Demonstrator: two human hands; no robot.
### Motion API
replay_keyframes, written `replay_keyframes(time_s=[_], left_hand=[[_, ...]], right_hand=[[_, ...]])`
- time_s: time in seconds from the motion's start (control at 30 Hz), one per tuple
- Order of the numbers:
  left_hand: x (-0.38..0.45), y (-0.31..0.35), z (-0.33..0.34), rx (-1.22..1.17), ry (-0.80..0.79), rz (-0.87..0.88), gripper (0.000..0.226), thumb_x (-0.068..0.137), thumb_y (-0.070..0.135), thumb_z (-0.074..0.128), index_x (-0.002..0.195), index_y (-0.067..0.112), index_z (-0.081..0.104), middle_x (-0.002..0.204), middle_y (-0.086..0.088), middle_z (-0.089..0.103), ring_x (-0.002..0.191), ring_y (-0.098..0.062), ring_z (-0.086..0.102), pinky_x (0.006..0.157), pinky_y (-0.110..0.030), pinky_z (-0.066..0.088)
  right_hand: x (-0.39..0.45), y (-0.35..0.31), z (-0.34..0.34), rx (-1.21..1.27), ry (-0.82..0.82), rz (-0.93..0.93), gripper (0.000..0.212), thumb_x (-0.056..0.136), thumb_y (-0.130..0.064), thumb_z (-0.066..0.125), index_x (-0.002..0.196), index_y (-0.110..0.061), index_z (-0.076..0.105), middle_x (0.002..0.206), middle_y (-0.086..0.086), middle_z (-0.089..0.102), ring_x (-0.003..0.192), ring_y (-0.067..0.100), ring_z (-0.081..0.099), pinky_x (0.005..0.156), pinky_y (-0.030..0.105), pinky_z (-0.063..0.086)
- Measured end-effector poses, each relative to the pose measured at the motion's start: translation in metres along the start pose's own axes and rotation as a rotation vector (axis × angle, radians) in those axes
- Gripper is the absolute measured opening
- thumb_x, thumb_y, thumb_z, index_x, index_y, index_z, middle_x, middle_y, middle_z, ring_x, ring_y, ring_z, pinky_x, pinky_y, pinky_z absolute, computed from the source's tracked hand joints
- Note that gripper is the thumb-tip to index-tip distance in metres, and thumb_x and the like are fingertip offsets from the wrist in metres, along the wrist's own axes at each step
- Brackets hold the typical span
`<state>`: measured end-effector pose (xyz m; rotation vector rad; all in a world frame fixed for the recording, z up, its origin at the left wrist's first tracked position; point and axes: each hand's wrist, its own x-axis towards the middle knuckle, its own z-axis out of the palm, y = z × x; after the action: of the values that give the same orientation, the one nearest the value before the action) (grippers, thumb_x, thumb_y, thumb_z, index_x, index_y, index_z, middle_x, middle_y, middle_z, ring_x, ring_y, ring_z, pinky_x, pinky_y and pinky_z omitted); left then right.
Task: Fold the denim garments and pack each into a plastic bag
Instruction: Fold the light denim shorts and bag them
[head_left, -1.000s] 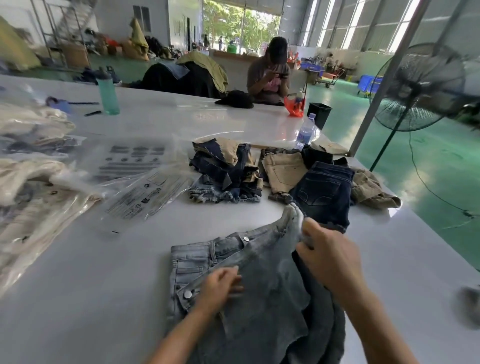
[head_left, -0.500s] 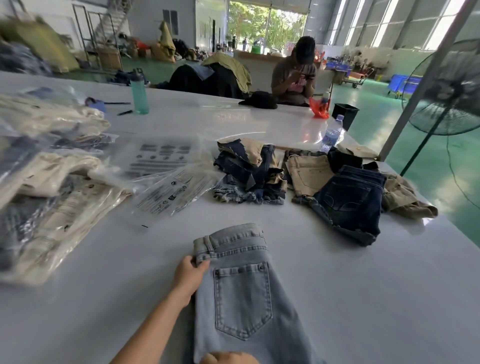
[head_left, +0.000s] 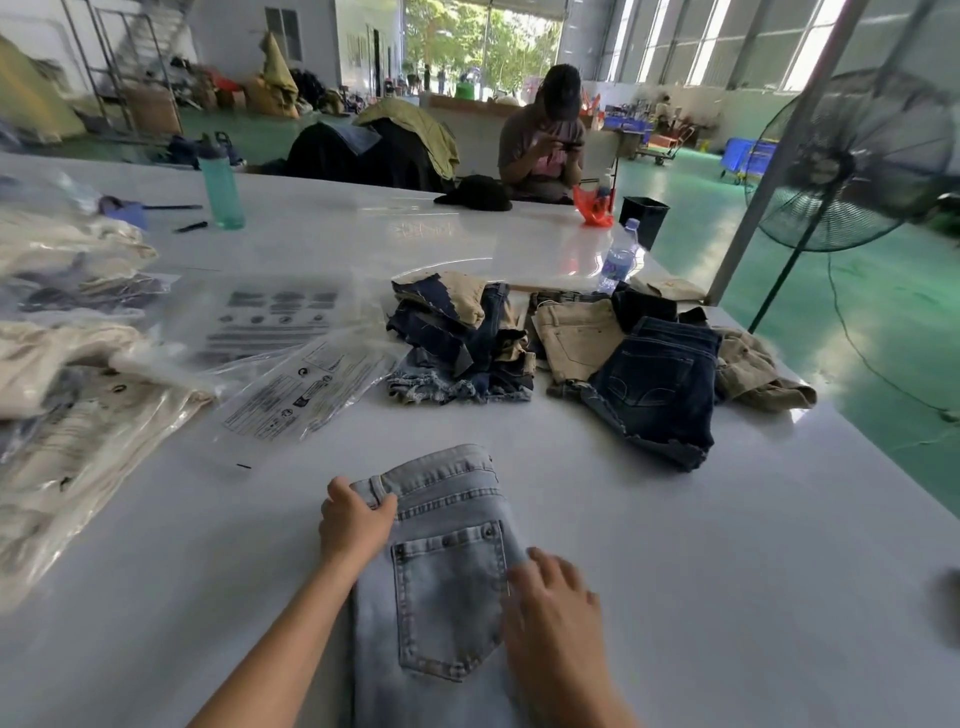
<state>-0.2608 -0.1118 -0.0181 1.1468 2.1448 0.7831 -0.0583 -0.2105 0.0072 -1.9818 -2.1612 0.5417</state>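
Observation:
Light blue jeans (head_left: 441, 582) lie folded in half lengthwise on the white table (head_left: 727, 571), back pocket up, waistband away from me. My left hand (head_left: 356, 522) grips the waistband's left corner, fingers curled over the edge. On the jeans' right edge beside the pocket, my right hand (head_left: 553, 603) rests flat with fingers spread. Empty printed plastic bags (head_left: 306, 384) lie to the upper left of the jeans.
A pile of mixed denim shorts (head_left: 462, 343) and dark blue shorts (head_left: 654, 384) over tan garments sit beyond the jeans. Packed bags (head_left: 67, 415) crowd the left. A water bottle (head_left: 618, 260), teal bottle (head_left: 221, 187), seated person (head_left: 545, 140) and standing fan (head_left: 852, 161) lie farther off.
The jeans went from spread open to folded in half with the pocket up. My right hand has come up from the bottom edge onto the jeans' right side. My left hand stays at the waistband.

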Motion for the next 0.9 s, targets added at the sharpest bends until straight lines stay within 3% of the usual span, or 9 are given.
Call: replay_keyframes(time_s=[0.07,0.13,0.2,0.27,0.37,0.47,0.63,0.77,0.9], left_hand=[[0.006,-0.005,0.0,0.004,-0.033,0.01,0.078,0.085,0.028,0.069,0.142,0.003,0.022,0.134,-0.027,0.045,0.119,-0.042,0.047,0.094,-0.042,0.04],[0.009,-0.012,0.001,-0.017,-0.07,0.049,0.08,0.082,0.021,0.072,0.145,0.013,0.023,0.132,-0.023,0.05,0.115,-0.041,0.052,0.088,-0.039,0.043],[0.009,-0.018,0.0,-0.057,-0.098,0.059,0.068,0.079,0.015,0.073,0.137,0.017,0.037,0.125,-0.019,0.057,0.106,-0.038,0.057,0.081,-0.037,0.044],[0.004,-0.021,-0.004,-0.064,-0.081,0.034,0.045,0.073,0.018,0.077,0.111,0.014,0.053,0.112,-0.018,0.063,0.098,-0.035,0.059,0.078,-0.038,0.045],[-0.016,-0.027,-0.006,0.01,-0.094,-0.028,0.051,0.052,0.046,0.077,0.078,0.008,0.055,0.087,-0.014,0.064,0.083,-0.032,0.061,0.065,-0.035,0.044],[-0.035,-0.036,-0.003,0.098,-0.256,-0.074,0.057,0.053,0.056,0.08,0.074,0.006,0.061,0.07,-0.009,0.069,0.056,-0.026,0.066,0.053,-0.033,0.055],[-0.036,-0.035,-0.008,0.52,-0.319,0.049,0.068,0.076,0.077,0.048,0.096,0.012,0.056,0.104,-0.008,0.067,0.09,-0.022,0.066,0.074,-0.027,0.051],[-0.041,-0.028,-0.005,0.382,-0.273,0.107,0.043,0.087,0.058,0.054,0.078,0.016,0.044,0.1,-0.01,0.063,0.099,-0.026,0.06,0.066,-0.028,0.036],[-0.05,-0.029,0.001,0.059,-0.275,0.053,0.057,0.083,0.063,0.052,0.082,0.006,0.062,0.085,-0.01,0.067,0.084,-0.023,0.062,0.069,-0.03,0.041]], right_hand=[[0.01,0.027,-0.006,-0.114,-0.031,0.256,0.052,0.094,-0.036,0.042,0.143,-0.024,0.028,0.152,0.005,0.025,0.137,0.026,0.029,0.105,0.038,0.033],[0.02,0.048,0.0,0.038,-0.179,0.351,0.051,0.092,-0.036,0.049,0.136,-0.015,0.035,0.139,0.012,0.043,0.125,0.026,0.045,0.096,0.03,0.039],[0.027,0.056,0.002,0.091,-0.245,0.297,0.014,0.087,-0.031,0.057,0.095,-0.022,0.051,0.115,0.008,0.059,0.103,0.021,0.055,0.078,0.027,0.04],[0.043,0.061,-0.008,0.032,-0.171,0.249,0.019,0.085,-0.024,0.056,0.07,-0.025,0.044,0.102,0.007,0.06,0.092,0.02,0.054,0.07,0.027,0.036],[0.076,0.062,-0.038,-0.144,0.198,0.159,0.028,0.089,-0.013,0.046,0.109,-0.026,0.06,0.12,0.0,0.059,0.113,0.023,0.048,0.086,0.033,0.035],[0.1,0.055,-0.056,-0.155,0.388,0.089,0.046,0.092,-0.013,0.044,0.136,-0.026,0.045,0.135,-0.002,0.047,0.125,0.021,0.039,0.099,0.041,0.033],[0.089,0.049,-0.02,-0.103,0.135,-0.026,0.046,0.096,-0.038,0.047,0.139,-0.026,0.039,0.148,-0.003,0.034,0.137,0.019,0.03,0.111,0.051,0.027],[0.064,0.057,0.014,-0.136,-0.043,-0.079,0.055,0.095,-0.048,0.041,0.146,-0.029,0.03,0.157,-0.006,0.014,0.146,0.016,0.011,0.115,0.046,0.014],[0.041,0.037,0.033,-0.104,-0.078,-0.383,0.088,0.076,-0.068,0.055,0.149,-0.037,0.016,0.157,-0.007,0.01,0.146,0.011,0.003,0.116,0.048,-0.006]])
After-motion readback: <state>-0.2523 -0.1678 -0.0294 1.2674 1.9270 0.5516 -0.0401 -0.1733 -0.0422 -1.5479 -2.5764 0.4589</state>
